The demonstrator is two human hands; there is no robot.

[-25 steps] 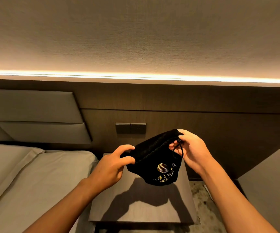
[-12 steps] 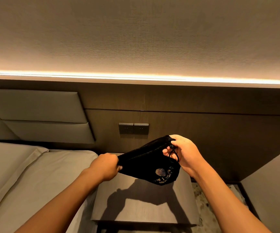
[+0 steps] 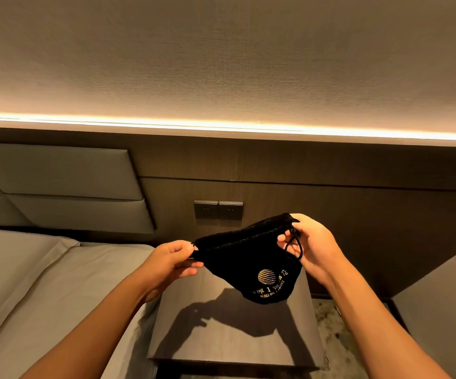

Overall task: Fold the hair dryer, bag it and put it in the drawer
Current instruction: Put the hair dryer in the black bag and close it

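Up in the air above the bench [image 3: 235,332], a black drawstring bag [image 3: 251,263] hangs stretched between both hands. Its cloth looks soft and matte, like velvet, and the top hem is gathered into small ruffles along the channel for the cord. A gold striped globe emblem and gold lettering are printed low on its front. The bag sags into a rounded, bulging pouch at the bottom, so something fills it, but the mouth is drawn closed and its contents are hidden; whether the hair dryer is inside cannot be told.

The left hand [image 3: 166,265] pinches the left end of the hem, its grip closed tight on the cloth between thumb and fingers. The right hand [image 3: 311,247] holds the right end of the hem with its grip closed there too, and a loop of thin black cord [image 3: 298,246] dangles in front of its palm.

Below, the bench is a square bedside unit with a smooth, dark wood-grain top that carries the shadow of the bag and hands. To the left lies a bed [image 3: 30,283] in smooth grey linen, backed by a padded headboard [image 3: 57,181] of angular panels. On the dark wood wall panel behind sit two flat grey switch plates [image 3: 218,209], and a warm light strip [image 3: 221,127] runs beneath a finely textured wall.
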